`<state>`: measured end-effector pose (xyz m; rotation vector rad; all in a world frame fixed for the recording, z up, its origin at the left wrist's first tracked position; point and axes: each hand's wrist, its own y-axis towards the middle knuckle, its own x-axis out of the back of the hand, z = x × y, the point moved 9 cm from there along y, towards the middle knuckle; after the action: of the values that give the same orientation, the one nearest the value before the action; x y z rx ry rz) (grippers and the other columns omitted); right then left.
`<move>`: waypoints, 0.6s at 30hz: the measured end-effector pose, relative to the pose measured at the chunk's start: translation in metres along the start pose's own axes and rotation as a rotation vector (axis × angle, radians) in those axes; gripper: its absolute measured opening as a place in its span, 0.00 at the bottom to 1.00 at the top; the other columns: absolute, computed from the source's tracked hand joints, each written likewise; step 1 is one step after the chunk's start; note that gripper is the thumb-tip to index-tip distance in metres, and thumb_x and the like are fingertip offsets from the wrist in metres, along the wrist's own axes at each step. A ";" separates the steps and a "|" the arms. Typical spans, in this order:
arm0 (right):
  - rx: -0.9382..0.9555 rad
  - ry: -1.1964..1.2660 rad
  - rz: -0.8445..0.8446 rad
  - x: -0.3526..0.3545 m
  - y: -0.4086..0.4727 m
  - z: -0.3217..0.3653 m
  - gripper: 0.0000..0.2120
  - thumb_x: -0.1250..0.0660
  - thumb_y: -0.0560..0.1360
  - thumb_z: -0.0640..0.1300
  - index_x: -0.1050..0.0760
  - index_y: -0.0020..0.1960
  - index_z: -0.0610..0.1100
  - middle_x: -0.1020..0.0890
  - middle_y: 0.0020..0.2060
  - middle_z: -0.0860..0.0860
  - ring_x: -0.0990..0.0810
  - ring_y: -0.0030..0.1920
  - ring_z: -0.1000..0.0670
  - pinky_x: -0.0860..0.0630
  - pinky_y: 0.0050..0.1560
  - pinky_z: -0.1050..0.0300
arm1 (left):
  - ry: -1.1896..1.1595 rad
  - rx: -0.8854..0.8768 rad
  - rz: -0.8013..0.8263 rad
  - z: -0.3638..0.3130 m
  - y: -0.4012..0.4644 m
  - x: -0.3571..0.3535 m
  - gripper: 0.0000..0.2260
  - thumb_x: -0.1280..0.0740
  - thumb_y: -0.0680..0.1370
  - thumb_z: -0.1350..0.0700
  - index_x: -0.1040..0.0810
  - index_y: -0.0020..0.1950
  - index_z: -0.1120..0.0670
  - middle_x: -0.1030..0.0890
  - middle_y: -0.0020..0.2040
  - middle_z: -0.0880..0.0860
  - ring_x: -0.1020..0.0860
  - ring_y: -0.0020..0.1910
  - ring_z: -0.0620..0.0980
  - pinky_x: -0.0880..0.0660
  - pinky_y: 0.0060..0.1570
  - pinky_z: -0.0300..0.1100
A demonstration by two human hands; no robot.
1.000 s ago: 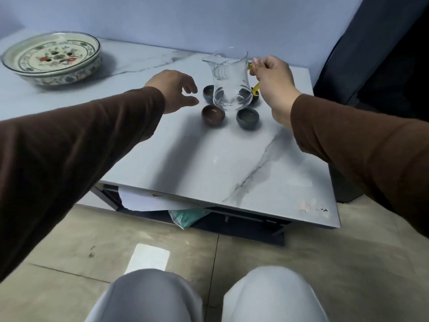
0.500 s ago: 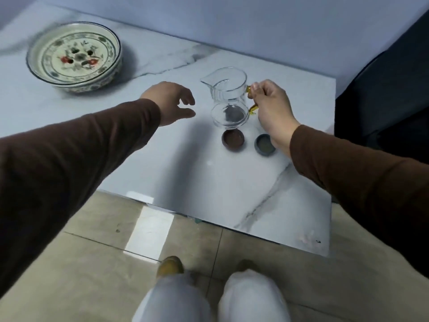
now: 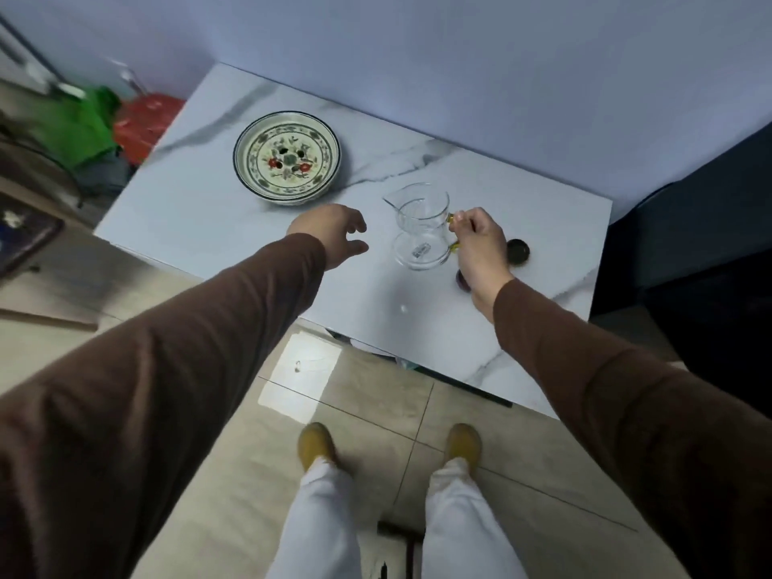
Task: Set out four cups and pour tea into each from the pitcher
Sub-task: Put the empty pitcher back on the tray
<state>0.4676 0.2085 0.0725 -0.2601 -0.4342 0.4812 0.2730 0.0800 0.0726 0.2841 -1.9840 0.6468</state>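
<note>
Since half a second ago the person has risen to standing, and the view now takes in the whole table; the pitcher has shifted left of the cups, so that only two cups show instead of sitting in front of its base.

The marble-patterned table (image 3: 259, 227) is the landmark. Its far edge meets the wall; its near edge runs diagonally above the tiled floor (image 3: 234, 453), where the person's two feet stand. A wide bare stretch of tabletop lies between the near edge and the pitcher.

The patterned bowl (image 3: 287, 156) sits toward the table's far left, well apart from the pitcher.

The glass pitcher (image 3: 422, 227) stands right of centre, clear and apparently empty, spout pointing left.

The right hand (image 3: 476, 248) pinches the pitcher's yellow handle (image 3: 452, 219), fingers curled round it. The left hand (image 3: 334, 231) hovers left of the pitcher, fingers loosely curled, holding nothing.

A dark cup (image 3: 518, 252) sits near the table's right edge, just beyond the right hand. A reddish cup (image 3: 460, 282) is mostly hidden under that wrist.
</note>
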 end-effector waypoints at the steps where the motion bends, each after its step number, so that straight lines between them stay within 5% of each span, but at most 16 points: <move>1: -0.003 -0.012 -0.009 -0.012 -0.008 0.008 0.14 0.41 0.80 0.50 0.27 0.44 0.40 0.25 0.40 0.48 0.31 0.38 0.52 0.35 0.37 0.56 | 0.001 -0.004 -0.004 0.011 -0.005 0.010 0.15 0.31 0.73 0.47 0.22 0.58 0.49 0.20 0.56 0.49 0.23 0.55 0.52 0.26 0.54 0.46; 8: -0.011 -0.032 -0.040 -0.087 -0.037 0.035 0.13 0.41 0.80 0.47 0.29 0.45 0.38 0.26 0.38 0.48 0.31 0.38 0.52 0.37 0.37 0.56 | 0.032 -0.030 0.048 0.089 -0.016 0.037 0.16 0.31 0.73 0.46 0.23 0.60 0.49 0.20 0.57 0.49 0.23 0.55 0.53 0.26 0.55 0.47; 18: -0.042 -0.016 -0.015 -0.172 -0.005 0.062 0.13 0.42 0.80 0.46 0.33 0.37 0.48 0.21 0.42 0.46 0.29 0.38 0.52 0.34 0.36 0.57 | 0.080 -0.015 0.096 0.169 0.025 0.079 0.16 0.31 0.73 0.46 0.22 0.59 0.49 0.19 0.57 0.50 0.23 0.56 0.54 0.26 0.55 0.48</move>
<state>0.3034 0.1267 0.0705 -0.2933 -0.4620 0.4604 0.0970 0.0129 0.0714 0.1526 -1.9336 0.6932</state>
